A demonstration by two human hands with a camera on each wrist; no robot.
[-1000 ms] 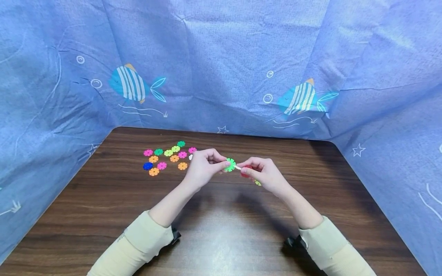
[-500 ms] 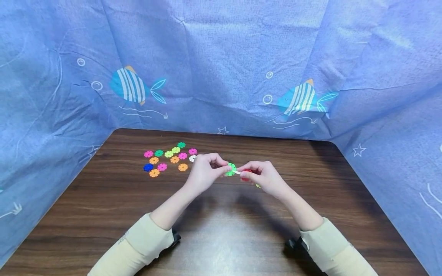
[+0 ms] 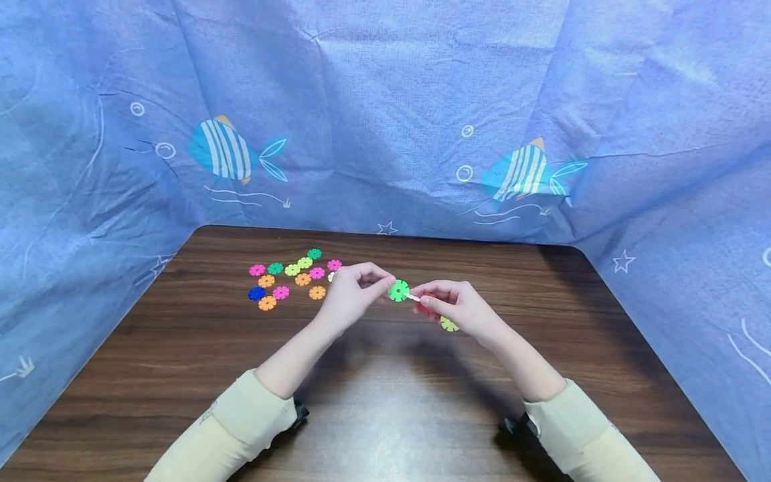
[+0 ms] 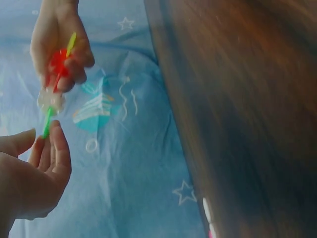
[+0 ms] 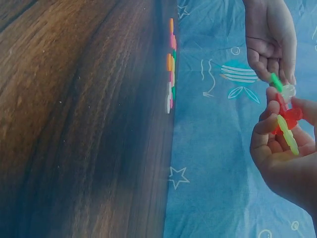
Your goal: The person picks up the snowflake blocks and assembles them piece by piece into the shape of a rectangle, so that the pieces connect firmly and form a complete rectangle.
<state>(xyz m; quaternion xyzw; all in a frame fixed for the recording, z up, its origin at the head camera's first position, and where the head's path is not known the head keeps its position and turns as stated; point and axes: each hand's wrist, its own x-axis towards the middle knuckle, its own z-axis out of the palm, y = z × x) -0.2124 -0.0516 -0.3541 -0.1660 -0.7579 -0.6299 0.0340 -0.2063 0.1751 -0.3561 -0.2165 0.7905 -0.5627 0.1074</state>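
Observation:
In the head view, a chain of notched plastic discs is raised above the table, between both hands. My right hand (image 3: 460,308) pinches its red disc (image 5: 292,115). A yellow disc (image 3: 449,324) sticks out at the near end, beside the right palm. Beyond the red one, a white disc (image 4: 51,100) joins on edge to a bright green disc (image 3: 399,290) at the far end. My left hand (image 3: 354,294) is at the green disc's edge; in the left wrist view its thumb stands apart from the disc, with the fingertips close to or touching it.
Several loose discs lie flat at the table's back left, among them orange discs (image 3: 303,279), pink discs (image 3: 281,292) and a blue disc (image 3: 256,293). A white disc (image 3: 332,276) is partly hidden by the left hand. A blue fish-print cloth (image 3: 385,120) hangs around the table (image 3: 385,388).
My left thumb and fingers have loosened from the green disc, which now shows whole. The right hand keeps its grip, and more of the yellow disc has come into sight.

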